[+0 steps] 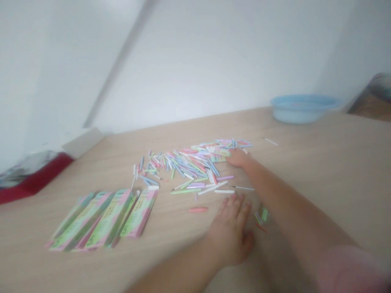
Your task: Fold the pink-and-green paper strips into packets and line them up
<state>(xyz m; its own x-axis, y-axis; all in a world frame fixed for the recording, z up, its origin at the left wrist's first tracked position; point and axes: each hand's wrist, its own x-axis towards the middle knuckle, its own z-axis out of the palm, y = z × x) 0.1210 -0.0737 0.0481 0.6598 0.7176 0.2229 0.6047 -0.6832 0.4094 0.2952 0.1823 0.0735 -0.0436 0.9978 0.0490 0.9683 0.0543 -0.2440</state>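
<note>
A loose pile of thin pastel sticks (189, 165) in pink, blue, green, white and lilac lies scattered across the light wooden table (317, 162). My right hand (238, 158) reaches over from the lower right and rests on the pile's right side; blur hides whether its fingers hold anything. My left hand (232, 232) lies flat on the wood with its fingers apart and nothing in it. A pink stick (198, 209) lies just left of those fingertips. A few small sticks (261, 217) lie under my right forearm.
Several flat pink-and-green cardboard boxes (104, 219) lie side by side left of the pile. A blue plastic basin (302, 109) stands at the far right edge of the table. A red-edged box (33, 177) sits at the far left, against a white wall (195, 61).
</note>
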